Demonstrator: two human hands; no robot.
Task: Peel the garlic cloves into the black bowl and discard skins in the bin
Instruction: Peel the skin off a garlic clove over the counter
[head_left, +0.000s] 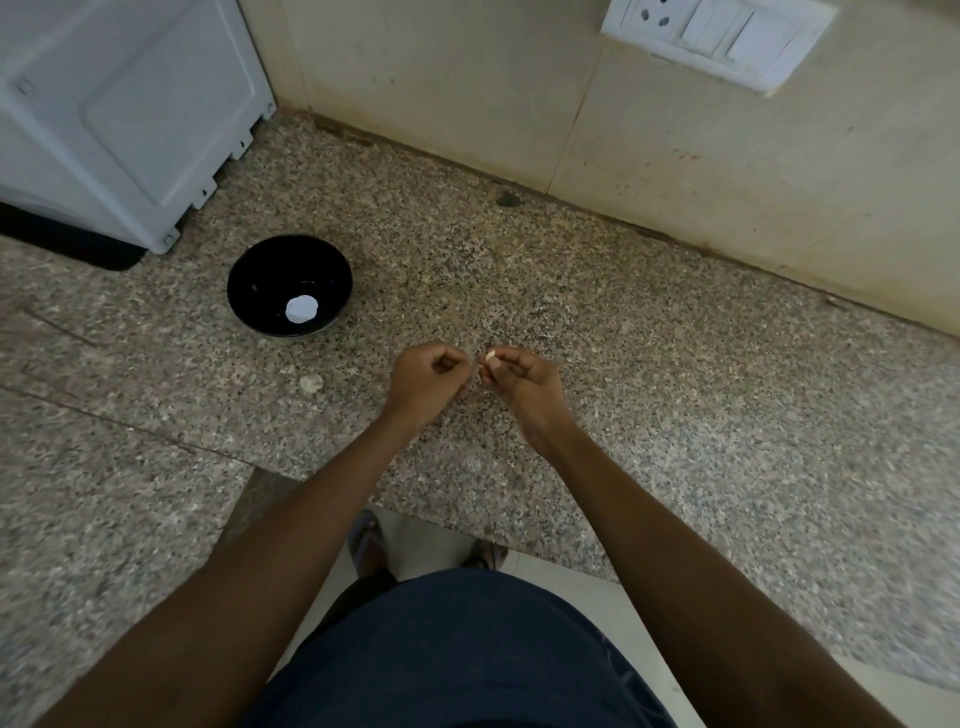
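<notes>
My right hand (522, 382) pinches a small pale garlic clove (490, 355) at its fingertips, just above the speckled granite counter (649, 374). My left hand (428, 376) is close beside it with the fingers curled in; whether it holds a bit of skin I cannot make out. The black bowl (249, 283) stands to the left and further back, with a white round sticker inside it. A pale piece of garlic (311, 383) lies on the counter between the bowl and my left hand. No bin is in view.
A white appliance (119, 104) on a black mat stands at the back left, close behind the bowl. A tiled wall with a white switch plate (717, 36) runs along the back. The counter's front edge is cut in near my body, with floor and sandals below.
</notes>
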